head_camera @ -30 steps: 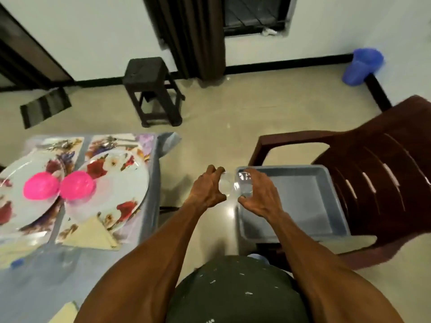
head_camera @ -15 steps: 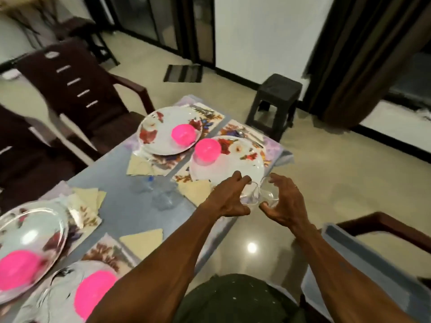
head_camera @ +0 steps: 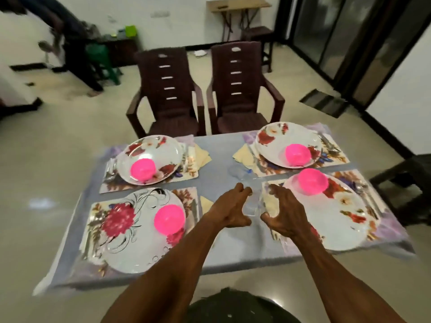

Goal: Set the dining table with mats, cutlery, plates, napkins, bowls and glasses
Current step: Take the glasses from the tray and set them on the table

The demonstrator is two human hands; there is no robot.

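Glass (head_camera: 253, 205) upright between both hands, over table (head_camera: 233, 243) centre.

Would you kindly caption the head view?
Both hands, left and right, set clear glasses between place settings.

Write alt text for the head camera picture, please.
Left hand and right hand hold clear glasses over a table set with four floral plates, each carrying a pink bowl; two brown chairs stand behind.
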